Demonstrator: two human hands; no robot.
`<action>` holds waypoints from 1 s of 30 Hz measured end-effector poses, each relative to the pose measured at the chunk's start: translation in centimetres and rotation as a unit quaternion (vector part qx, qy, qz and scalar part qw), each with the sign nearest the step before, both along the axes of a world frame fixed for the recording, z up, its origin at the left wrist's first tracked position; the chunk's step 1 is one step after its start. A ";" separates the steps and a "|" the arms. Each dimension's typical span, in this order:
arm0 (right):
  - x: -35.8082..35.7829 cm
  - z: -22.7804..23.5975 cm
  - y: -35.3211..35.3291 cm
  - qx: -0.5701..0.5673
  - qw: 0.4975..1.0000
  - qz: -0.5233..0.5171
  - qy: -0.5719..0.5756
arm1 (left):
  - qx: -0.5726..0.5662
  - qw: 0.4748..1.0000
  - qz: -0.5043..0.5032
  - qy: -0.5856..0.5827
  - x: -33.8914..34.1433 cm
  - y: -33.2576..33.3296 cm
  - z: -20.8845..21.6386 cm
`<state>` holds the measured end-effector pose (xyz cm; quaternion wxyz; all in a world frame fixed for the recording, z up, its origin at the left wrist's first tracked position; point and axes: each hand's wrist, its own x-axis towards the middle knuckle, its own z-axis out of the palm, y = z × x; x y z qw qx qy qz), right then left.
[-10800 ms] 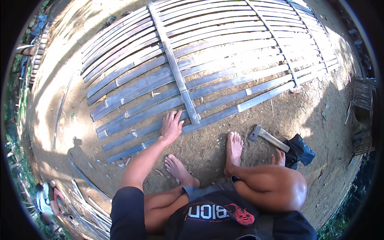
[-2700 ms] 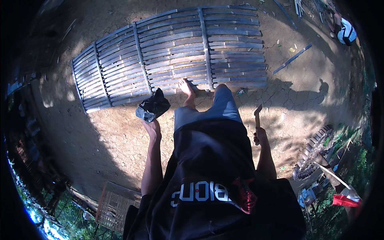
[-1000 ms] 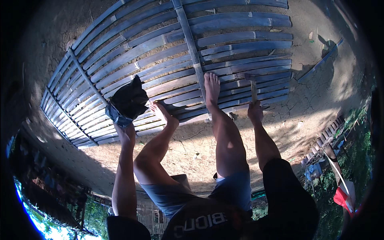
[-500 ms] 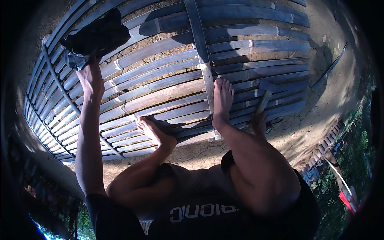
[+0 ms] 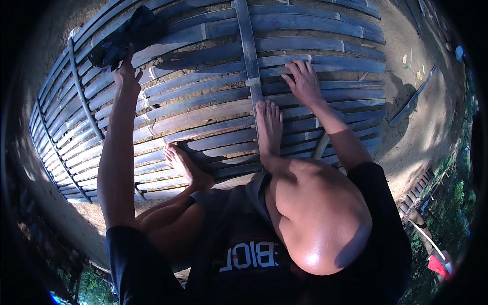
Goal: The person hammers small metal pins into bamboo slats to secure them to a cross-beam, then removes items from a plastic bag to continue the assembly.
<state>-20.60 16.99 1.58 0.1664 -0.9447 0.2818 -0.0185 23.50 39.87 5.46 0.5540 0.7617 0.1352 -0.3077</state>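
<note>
My left hand [image 5: 127, 79] is at the far left over the bamboo slats [image 5: 203, 94], its fingers at the lower edge of a crumpled black plastic bag [image 5: 129, 35]. One finger lies along the bag and the hand seems closed on its edge; the other fingertips are hard to see. To the right of the crosspiece [image 5: 249, 51], my right hand [image 5: 305, 85] rests on the slats with fingers spread, holding nothing. Below that forearm a wooden tool handle [image 5: 321, 146] lies on the slats, its lower end hidden behind my raised knee.
My bare feet stand on the slatted panel, the right foot [image 5: 269, 122] against the crosspiece. A thin dark strip [image 5: 414, 101] lies on the dirt ground [image 5: 406, 66] at the right. Beyond it are a row of short brown pieces [image 5: 416, 192] and a red object [image 5: 438, 267].
My right hand has let go of the hammer handle and moved up and forward onto the slats. The black bag looks more bunched, with my left hand still at it. My right knee has shifted left.
</note>
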 end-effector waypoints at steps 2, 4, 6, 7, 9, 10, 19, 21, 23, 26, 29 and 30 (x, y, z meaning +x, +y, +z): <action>1.0 -0.1 0.5 -0.009 1.000 0.002 -0.018 | 0.115 0.985 -0.002 -0.131 -2.5 3.4 -3.5; 0.0 -0.9 0.2 -0.016 0.999 -0.012 -0.032 | 0.157 0.968 -0.098 -0.172 -10.2 2.4 -2.6; 0.1 -0.9 0.6 -0.007 0.999 -0.016 -0.042 | 0.188 0.922 -0.209 -0.267 -15.2 3.1 -2.3; -0.1 -0.8 0.7 -0.002 0.999 -0.016 -0.037 | 0.165 0.876 -0.296 -0.344 -17.2 2.9 -1.6; 0.0 -0.7 0.5 0.006 0.999 -0.016 -0.043 | 0.107 0.815 -0.438 -0.364 -19.8 2.3 -0.5; -0.1 -1.0 0.6 0.009 0.999 -0.020 -0.049 | 0.087 0.794 -0.477 -0.367 -20.6 2.2 -1.2; -0.6 -1.1 0.4 0.052 0.995 -0.043 -0.074 | 0.073 0.791 -0.506 -0.338 -20.8 0.0 -3.5; -0.6 -1.0 0.3 0.061 0.991 -0.064 -0.102 | 0.081 0.775 -0.502 -0.375 -19.8 -0.5 -3.3; 0.2 -0.7 0.3 0.082 0.980 -0.100 -0.149 | 0.093 0.754 -0.494 -0.424 -19.1 -0.9 -3.5; 1.9 0.3 -0.8 -0.090 0.989 -0.064 -0.097 | 0.138 0.726 -0.497 -0.455 -18.2 -1.6 -3.9; 1.8 -1.7 -2.0 -0.031 0.994 -0.071 -0.075 | 0.138 0.727 -0.509 -0.440 -17.9 -2.0 -4.5; 1.6 -2.0 -2.1 -0.014 0.995 -0.077 -0.065 | 0.139 0.729 -0.508 -0.438 -18.0 -2.1 -4.6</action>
